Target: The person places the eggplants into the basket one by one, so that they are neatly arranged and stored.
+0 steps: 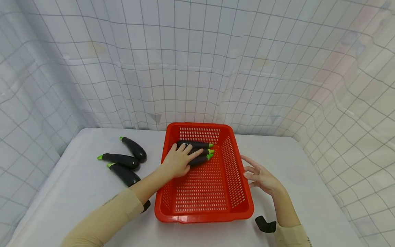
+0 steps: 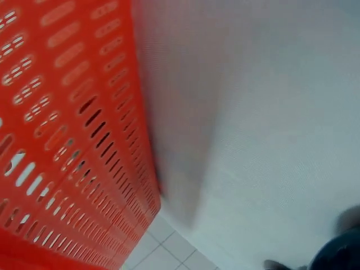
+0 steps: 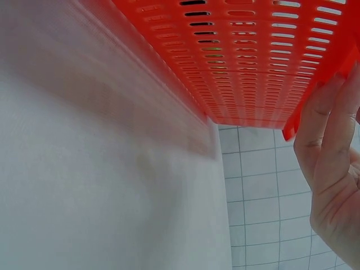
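Note:
A red perforated plastic basket (image 1: 200, 218) stands in the middle of the white table. Inside it, near the back, three dark eggplants (image 1: 202, 160) with green stems lie side by side, stems to the right. Over them reaches my left hand (image 1: 176, 163), its spread fingers resting on the eggplants and covering their left parts. My right hand (image 1: 260, 176) is at the basket's right side, fingers loosely bent and touching the rim. The right wrist view shows these fingers (image 3: 332, 129) by the rim. In the left wrist view, only the basket's slotted side (image 2: 84, 129) appears; the left hand is out of sight.
Three more eggplants (image 1: 121, 160) lie on the table (image 1: 77, 192) left of the basket, one partly behind the left forearm. A white gridded curtain (image 1: 191, 68) hangs behind the table and along its sides. Black wrist cameras (image 1: 265, 224) are worn on both arms.

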Demonstrator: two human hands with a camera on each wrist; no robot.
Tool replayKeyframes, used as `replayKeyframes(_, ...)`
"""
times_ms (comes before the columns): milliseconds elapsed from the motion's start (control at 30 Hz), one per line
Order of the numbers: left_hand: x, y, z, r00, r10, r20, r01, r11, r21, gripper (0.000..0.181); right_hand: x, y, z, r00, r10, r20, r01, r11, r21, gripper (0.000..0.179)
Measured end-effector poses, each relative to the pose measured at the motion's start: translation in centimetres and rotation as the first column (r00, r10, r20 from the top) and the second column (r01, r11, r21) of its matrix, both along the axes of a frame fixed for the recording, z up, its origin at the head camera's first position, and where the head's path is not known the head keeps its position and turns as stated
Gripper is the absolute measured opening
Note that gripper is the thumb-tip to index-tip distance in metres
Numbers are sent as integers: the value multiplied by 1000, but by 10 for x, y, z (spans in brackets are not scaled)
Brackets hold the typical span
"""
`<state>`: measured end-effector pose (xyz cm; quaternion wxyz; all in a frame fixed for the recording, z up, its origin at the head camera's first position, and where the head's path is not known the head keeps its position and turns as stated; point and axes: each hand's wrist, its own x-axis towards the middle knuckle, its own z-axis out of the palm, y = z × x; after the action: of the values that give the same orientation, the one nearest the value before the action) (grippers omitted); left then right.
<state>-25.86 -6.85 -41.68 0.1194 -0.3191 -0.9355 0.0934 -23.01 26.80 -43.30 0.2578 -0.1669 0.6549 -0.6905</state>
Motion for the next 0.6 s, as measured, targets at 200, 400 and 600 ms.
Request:
replayKeyframes(200,11,-18,17,994,108,-21,-101,969,226,71,0,0,1,1000,1,1,-1,1000,-5,69)
replayKeyframes(400,21,-42,30,977,210,30,-205,901,383,70,0,-1,1,1000,0,-5,0,1000,-1,70)
replayKeyframes(600,32,-67,29,955,278,104,-287,773,566,70,0,-1,1,1000,-10,-2,10,1000,6,70)
